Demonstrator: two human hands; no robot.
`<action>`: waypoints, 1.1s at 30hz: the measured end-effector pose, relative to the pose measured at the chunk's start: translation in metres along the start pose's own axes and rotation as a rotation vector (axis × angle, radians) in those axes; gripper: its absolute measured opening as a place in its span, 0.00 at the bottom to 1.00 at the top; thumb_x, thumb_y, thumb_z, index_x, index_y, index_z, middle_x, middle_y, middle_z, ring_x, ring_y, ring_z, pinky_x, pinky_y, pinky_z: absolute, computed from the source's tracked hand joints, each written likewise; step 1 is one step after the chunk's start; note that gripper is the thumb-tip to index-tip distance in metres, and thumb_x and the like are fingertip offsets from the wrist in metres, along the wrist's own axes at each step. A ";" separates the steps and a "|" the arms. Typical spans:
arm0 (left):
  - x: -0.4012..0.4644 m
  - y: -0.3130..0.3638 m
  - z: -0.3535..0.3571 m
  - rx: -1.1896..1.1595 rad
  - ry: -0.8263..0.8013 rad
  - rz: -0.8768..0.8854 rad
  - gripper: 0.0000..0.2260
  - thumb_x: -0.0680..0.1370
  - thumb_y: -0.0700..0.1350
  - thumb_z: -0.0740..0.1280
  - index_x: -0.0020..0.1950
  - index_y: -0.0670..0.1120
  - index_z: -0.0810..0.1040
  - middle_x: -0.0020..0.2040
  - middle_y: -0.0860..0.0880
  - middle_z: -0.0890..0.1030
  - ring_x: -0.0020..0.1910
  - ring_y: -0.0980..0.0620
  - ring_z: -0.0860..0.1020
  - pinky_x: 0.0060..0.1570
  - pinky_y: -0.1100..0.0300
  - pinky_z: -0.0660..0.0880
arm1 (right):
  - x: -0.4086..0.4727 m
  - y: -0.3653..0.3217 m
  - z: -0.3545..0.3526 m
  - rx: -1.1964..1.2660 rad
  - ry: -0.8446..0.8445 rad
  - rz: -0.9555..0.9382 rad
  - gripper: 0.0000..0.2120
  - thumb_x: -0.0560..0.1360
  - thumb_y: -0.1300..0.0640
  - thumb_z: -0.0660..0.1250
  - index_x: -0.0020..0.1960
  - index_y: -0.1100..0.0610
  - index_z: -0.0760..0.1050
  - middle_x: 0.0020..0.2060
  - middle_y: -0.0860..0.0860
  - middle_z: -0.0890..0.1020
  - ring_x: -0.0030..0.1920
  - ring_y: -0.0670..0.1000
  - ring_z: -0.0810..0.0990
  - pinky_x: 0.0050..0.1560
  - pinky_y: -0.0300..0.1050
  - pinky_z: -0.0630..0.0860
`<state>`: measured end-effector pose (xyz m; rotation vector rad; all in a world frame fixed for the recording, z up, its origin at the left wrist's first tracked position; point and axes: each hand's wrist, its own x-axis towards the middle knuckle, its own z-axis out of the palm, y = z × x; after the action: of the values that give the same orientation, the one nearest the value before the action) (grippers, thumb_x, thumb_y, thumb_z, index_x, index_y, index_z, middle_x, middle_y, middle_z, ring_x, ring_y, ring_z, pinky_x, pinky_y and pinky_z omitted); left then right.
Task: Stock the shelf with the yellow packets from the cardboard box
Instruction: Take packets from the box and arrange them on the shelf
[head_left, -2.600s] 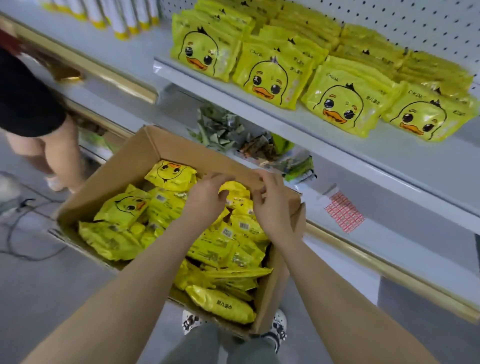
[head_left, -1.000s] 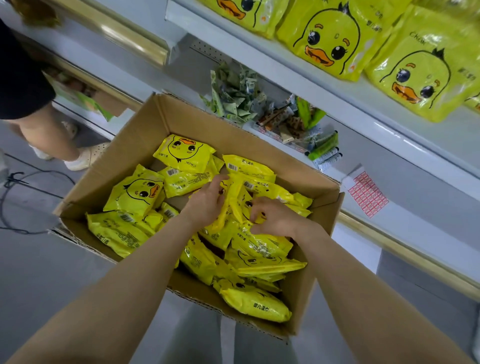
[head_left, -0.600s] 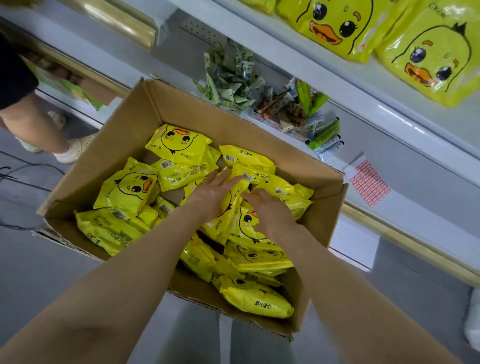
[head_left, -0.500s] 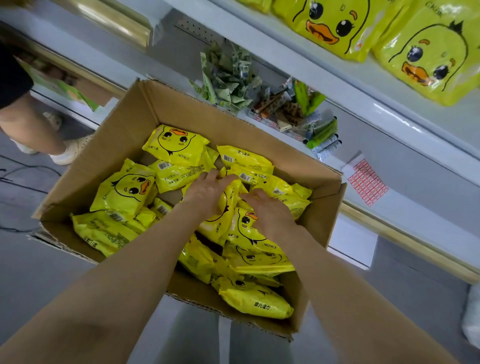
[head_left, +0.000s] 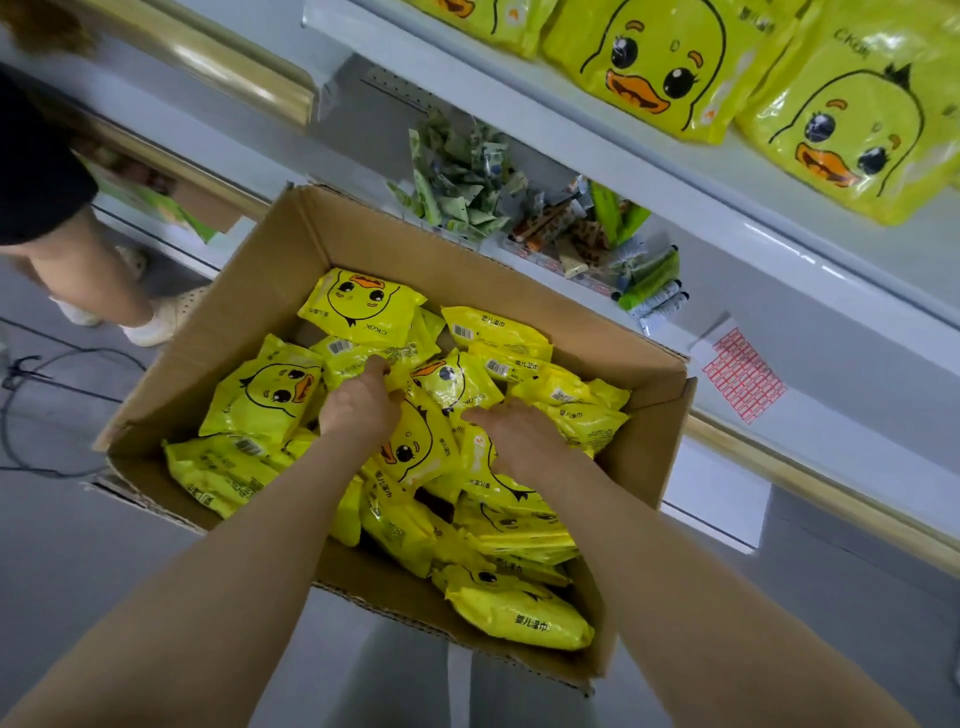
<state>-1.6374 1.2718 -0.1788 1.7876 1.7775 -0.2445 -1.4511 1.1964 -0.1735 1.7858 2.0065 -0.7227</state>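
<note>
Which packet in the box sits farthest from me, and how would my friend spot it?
Find the cardboard box on the floor under the white shelf. Look to its far wall: the farthest packet lies there, duck face up. Its neighbour to the right shows only a barcode and printing.

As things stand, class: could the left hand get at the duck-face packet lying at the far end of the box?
Probably yes. The left hand is already inside the cardboard box, just short of that duck-face packet, which lies on top of the pile with nothing over it.
</note>
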 end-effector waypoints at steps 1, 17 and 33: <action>-0.001 -0.002 -0.003 -0.036 0.005 -0.021 0.18 0.80 0.49 0.62 0.68 0.46 0.62 0.56 0.39 0.78 0.56 0.36 0.76 0.46 0.51 0.70 | 0.002 0.000 -0.003 0.029 -0.006 0.014 0.34 0.73 0.62 0.69 0.74 0.44 0.60 0.58 0.56 0.78 0.60 0.59 0.73 0.55 0.52 0.75; -0.036 -0.002 0.007 -0.262 0.039 0.141 0.23 0.75 0.37 0.67 0.66 0.58 0.70 0.50 0.44 0.78 0.40 0.46 0.77 0.38 0.55 0.75 | -0.036 0.043 -0.044 0.512 0.133 0.319 0.30 0.71 0.60 0.72 0.68 0.41 0.67 0.59 0.54 0.76 0.51 0.56 0.77 0.43 0.48 0.74; -0.064 -0.001 -0.007 -0.307 0.098 0.210 0.24 0.73 0.42 0.73 0.65 0.60 0.74 0.60 0.49 0.79 0.44 0.46 0.79 0.42 0.54 0.79 | -0.069 0.044 -0.055 0.543 0.278 0.202 0.16 0.75 0.61 0.70 0.54 0.40 0.81 0.64 0.47 0.78 0.45 0.50 0.81 0.42 0.40 0.73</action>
<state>-1.6458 1.2213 -0.1404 1.7655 1.5762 0.1943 -1.3942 1.1762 -0.0950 2.4754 1.8650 -1.0787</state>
